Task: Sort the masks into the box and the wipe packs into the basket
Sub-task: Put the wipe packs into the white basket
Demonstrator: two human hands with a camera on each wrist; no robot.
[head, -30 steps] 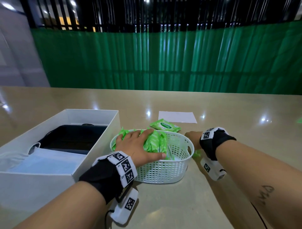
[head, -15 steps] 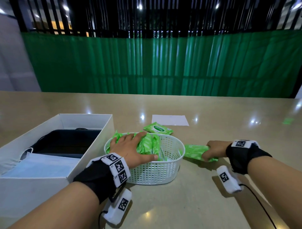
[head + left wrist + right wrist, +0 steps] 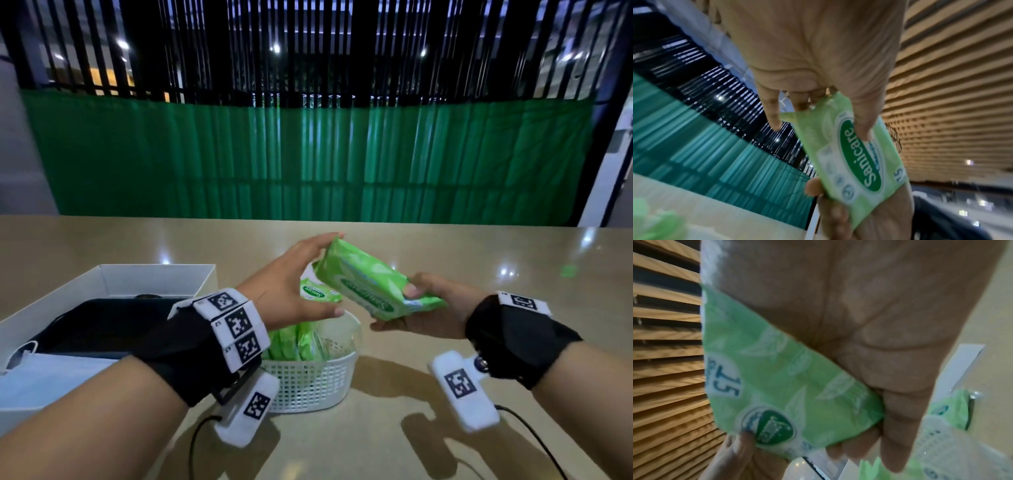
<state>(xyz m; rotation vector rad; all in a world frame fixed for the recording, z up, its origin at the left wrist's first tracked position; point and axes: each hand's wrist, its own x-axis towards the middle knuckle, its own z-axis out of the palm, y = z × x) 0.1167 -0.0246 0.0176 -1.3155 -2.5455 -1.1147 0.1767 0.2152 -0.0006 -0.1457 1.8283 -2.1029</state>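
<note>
A green wipe pack (image 3: pixel 370 287) hangs tilted in the air above the white basket (image 3: pixel 308 380). My right hand (image 3: pixel 397 308) grips its near right end, thumb on top. My left hand (image 3: pixel 329 274) pinches its far left end; the left wrist view shows the thumb lying on the pack (image 3: pixel 855 162). Several green packs stand inside the basket. One more pack (image 3: pixel 317 291) lies on the table behind the basket. The white box (image 3: pixel 102 281) stands on the left with pale blue masks (image 3: pixel 51 377) at its near end.
A dark insert (image 3: pixel 102 318) fills the far part of the box. A white paper sheet (image 3: pixel 962 366) lies on the table beyond the basket. Bare beige tabletop (image 3: pixel 513 274) stretches right of the basket. A green screen (image 3: pixel 308 154) closes the far side.
My right hand picked the pack up from the table right of the basket and raised it above the basket. My left hand left the packs in the basket and rose to the lifted pack.
</note>
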